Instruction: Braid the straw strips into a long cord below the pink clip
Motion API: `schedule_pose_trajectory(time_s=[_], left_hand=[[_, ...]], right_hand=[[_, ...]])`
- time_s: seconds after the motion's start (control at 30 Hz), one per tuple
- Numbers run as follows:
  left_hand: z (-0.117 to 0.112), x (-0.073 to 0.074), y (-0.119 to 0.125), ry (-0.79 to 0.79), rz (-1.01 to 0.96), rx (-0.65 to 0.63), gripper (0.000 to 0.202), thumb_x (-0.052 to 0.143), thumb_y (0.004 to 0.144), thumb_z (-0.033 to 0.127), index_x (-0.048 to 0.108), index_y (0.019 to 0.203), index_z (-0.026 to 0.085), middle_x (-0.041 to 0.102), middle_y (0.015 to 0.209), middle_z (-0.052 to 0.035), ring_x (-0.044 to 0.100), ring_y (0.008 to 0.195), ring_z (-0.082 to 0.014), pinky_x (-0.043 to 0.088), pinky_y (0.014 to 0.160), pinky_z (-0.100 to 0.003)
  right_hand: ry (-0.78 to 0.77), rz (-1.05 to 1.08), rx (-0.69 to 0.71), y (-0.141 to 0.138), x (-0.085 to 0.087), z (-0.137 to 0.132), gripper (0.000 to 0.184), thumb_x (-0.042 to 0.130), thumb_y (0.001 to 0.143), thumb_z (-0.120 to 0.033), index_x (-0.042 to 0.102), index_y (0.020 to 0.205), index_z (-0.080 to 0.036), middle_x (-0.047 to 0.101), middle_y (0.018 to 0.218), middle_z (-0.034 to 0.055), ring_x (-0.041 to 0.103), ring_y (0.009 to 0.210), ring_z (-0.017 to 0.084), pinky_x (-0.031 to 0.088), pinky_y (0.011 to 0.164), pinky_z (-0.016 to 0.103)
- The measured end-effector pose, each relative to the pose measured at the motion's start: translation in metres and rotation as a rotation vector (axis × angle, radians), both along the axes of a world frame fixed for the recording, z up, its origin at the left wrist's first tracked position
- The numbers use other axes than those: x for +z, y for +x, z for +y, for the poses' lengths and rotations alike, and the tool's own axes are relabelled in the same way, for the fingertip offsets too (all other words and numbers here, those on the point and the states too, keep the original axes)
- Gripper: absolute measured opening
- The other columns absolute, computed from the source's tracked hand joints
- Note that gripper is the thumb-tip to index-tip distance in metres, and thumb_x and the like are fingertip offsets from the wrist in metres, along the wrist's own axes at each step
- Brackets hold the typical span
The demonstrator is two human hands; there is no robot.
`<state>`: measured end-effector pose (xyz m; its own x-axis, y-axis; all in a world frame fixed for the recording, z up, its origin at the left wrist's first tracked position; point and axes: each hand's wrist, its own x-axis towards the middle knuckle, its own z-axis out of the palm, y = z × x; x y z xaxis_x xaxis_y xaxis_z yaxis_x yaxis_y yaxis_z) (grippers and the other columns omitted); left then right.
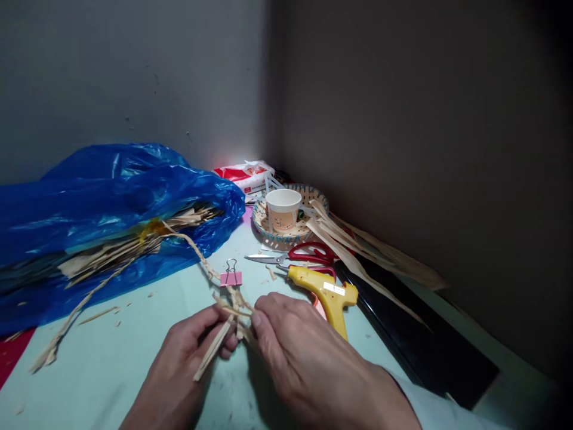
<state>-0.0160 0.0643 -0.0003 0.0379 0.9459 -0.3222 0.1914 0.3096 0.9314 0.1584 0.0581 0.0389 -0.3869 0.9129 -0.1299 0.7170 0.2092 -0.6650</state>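
Observation:
Between my hands is a plait of pale, dry husk-like strips point(233, 316), with loose ends fanning out below. My left hand point(190, 352) is closed on strips at the left, one flat strip end hanging over its fingers. My right hand point(295, 346) pinches a strip at the right, its fingertips partly hidden behind the thumb. Just above the hands, a pink binder clip point(231, 279) grips the plait. From the clip a twisted husk cord point(192, 245) runs up and left toward the blue bag.
A blue plastic bag point(111, 179) with bundled husks point(107, 254) lies left. Red-handled scissors point(308, 254) and a yellow glue gun point(331, 292) lie right of the clip. Behind them, a woven basket point(259, 230) holds a paper cup point(283, 212). Loose husk strips point(371, 257) cross a black panel point(425, 340).

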Motion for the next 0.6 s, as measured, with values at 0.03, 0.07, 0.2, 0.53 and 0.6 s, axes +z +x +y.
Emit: schedule_pose_trajectory(time_s=[0.03, 0.07, 0.2, 0.53, 0.6], left_hand=[[-0.001, -0.002, 0.001, -0.052, -0.052, 0.014, 0.019, 0.071, 0.073, 0.035, 0.065, 0.065, 0.020, 0.058, 0.060, 0.0021, 0.047, 0.052, -0.0114, 0.039, 0.050, -0.020], [-0.003, -0.005, 0.002, -0.104, -0.106, 0.023, 0.019, 0.071, 0.073, 0.037, 0.065, 0.068, 0.020, 0.055, 0.058, 0.0039, 0.040, 0.047, -0.0079, 0.031, 0.044, -0.017], [-0.008, -0.009, 0.007, -0.207, -0.284, 0.131, 0.023, 0.076, 0.070, 0.038, 0.066, 0.079, 0.019, 0.053, 0.060, 0.0047, 0.023, 0.046, -0.0034, 0.017, 0.044, -0.014], [-0.017, -0.001, 0.008, -0.248, -0.341, 0.164, 0.024, 0.076, 0.071, 0.039, 0.070, 0.078, 0.016, 0.048, 0.053, 0.0054, 0.020, 0.048, -0.0053, 0.017, 0.046, -0.017], [-0.019, -0.004, 0.006, -0.253, -0.332, 0.160, 0.024, 0.076, 0.072, 0.039, 0.071, 0.081, 0.018, 0.046, 0.050, 0.0063, 0.023, 0.048, -0.0058, 0.019, 0.046, -0.017]], right_hand=[[-0.015, -0.004, 0.000, 0.000, 0.000, 0.000, 0.029, 0.029, 0.098, -0.025, 0.055, 0.086, -0.019, 0.064, 0.089, 0.0081, 0.058, 0.079, 0.020, 0.039, 0.067, 0.032], [-0.033, -0.015, 0.005, 0.000, -0.001, 0.000, 0.029, 0.031, 0.097, -0.024, 0.055, 0.083, -0.019, 0.064, 0.085, 0.0074, 0.058, 0.076, 0.019, 0.038, 0.066, 0.031], [-0.062, -0.097, 0.054, -0.003, -0.006, -0.004, 0.026, 0.036, 0.096, -0.026, 0.059, 0.086, -0.019, 0.063, 0.075, 0.0065, 0.056, 0.065, 0.018, 0.034, 0.059, 0.029], [-0.083, -0.054, 0.023, -0.005, -0.019, -0.007, 0.020, 0.043, 0.090, -0.028, 0.059, 0.096, -0.018, 0.058, 0.065, 0.0038, 0.049, 0.053, 0.016, 0.028, 0.049, 0.026], [-0.075, -0.054, 0.011, -0.006, -0.020, -0.009, 0.022, 0.041, 0.092, -0.028, 0.060, 0.097, -0.017, 0.056, 0.064, 0.0035, 0.046, 0.052, 0.015, 0.028, 0.049, 0.026]])
